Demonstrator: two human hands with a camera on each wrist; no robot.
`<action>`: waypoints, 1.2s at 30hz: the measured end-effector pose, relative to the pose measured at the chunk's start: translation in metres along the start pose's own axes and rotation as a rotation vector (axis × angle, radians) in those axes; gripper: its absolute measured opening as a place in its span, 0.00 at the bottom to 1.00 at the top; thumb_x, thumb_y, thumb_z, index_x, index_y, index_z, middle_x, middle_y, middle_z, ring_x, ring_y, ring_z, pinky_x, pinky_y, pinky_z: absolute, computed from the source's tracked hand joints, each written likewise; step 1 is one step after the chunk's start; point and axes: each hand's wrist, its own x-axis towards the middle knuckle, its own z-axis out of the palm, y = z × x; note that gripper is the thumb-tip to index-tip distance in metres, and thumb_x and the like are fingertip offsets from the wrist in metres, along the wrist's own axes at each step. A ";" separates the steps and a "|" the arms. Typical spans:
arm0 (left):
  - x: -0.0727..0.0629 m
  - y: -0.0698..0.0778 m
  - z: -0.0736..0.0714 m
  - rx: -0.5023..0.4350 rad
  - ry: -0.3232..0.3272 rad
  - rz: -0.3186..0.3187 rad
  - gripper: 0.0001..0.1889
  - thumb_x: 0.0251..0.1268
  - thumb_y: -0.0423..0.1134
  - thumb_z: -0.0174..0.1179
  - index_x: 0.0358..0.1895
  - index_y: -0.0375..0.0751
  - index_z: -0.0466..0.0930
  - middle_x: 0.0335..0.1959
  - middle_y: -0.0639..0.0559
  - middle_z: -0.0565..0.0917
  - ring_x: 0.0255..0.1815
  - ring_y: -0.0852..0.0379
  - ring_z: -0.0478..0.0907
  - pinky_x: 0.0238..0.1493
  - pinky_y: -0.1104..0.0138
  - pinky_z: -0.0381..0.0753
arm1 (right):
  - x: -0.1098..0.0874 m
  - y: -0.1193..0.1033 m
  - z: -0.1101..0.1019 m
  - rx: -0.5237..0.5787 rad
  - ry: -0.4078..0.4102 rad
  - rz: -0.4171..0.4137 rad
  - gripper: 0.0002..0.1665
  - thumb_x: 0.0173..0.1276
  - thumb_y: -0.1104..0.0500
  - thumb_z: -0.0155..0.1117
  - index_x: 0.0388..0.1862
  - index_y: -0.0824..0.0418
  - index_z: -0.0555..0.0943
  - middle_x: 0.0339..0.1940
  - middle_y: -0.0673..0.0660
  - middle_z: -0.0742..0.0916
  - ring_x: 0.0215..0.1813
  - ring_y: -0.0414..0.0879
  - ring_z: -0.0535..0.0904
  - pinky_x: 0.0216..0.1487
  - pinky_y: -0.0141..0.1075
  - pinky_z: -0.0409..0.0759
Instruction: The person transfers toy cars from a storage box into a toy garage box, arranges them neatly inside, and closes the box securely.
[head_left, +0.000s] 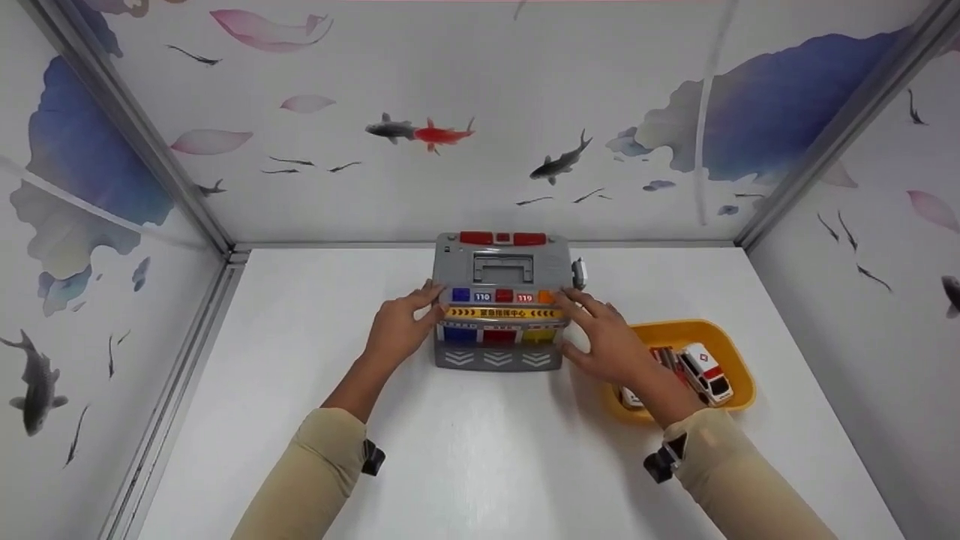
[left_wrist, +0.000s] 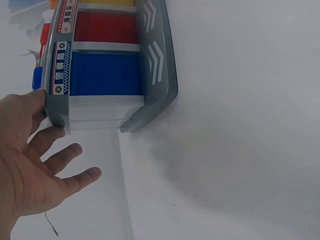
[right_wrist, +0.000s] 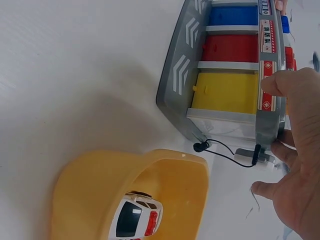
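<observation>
A grey toy garage (head_left: pixel 501 360) stands near the back wall, with blue, red and yellow doors in its front and a yellow sign strip above them. My left hand (head_left: pixel 399 328) pinches the left end of its upper edge; in the left wrist view the other fingers (left_wrist: pixel 82 181) spread away from it. At the opposite end, my right hand (head_left: pixel 606 341) grips the same edge, the thumb (right_wrist: pixel 277 82) lying on the sticker above the yellow door (right_wrist: pixel 225 91). A small white and grey piece (right_wrist: pixel 250 156) hangs by a black cord at the garage's right side.
A yellow tub (head_left: pixel 731 352) sits right of the garage, partly under my right forearm. Inside lie a white toy ambulance (head_left: pixel 705 371) and other toy vehicles, partly hidden. Printed panels wall in the white table (head_left: pixel 315 300) at the back and sides.
</observation>
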 end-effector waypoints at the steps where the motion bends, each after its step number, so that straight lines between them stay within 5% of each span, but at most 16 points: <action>1: 0.000 -0.001 0.000 -0.004 0.003 -0.001 0.26 0.85 0.57 0.62 0.79 0.58 0.78 0.83 0.53 0.73 0.85 0.45 0.72 0.86 0.47 0.71 | 0.000 0.000 0.000 -0.001 0.005 -0.006 0.49 0.80 0.50 0.72 0.93 0.45 0.60 0.92 0.58 0.66 0.86 0.67 0.70 0.87 0.74 0.59; 20: 0.001 0.001 -0.002 -0.011 0.008 -0.020 0.26 0.83 0.58 0.63 0.78 0.59 0.80 0.82 0.53 0.75 0.88 0.43 0.67 0.88 0.44 0.67 | 0.000 0.001 0.000 -0.023 0.004 -0.005 0.47 0.79 0.53 0.67 0.92 0.42 0.61 0.92 0.57 0.67 0.88 0.65 0.67 0.84 0.84 0.45; 36: 0.002 -0.005 0.003 -0.026 0.018 0.039 0.26 0.84 0.55 0.63 0.78 0.56 0.80 0.82 0.50 0.74 0.83 0.45 0.74 0.84 0.48 0.74 | -0.001 0.003 -0.001 0.034 -0.025 0.008 0.51 0.75 0.54 0.69 0.93 0.42 0.59 0.93 0.57 0.65 0.88 0.67 0.67 0.85 0.82 0.50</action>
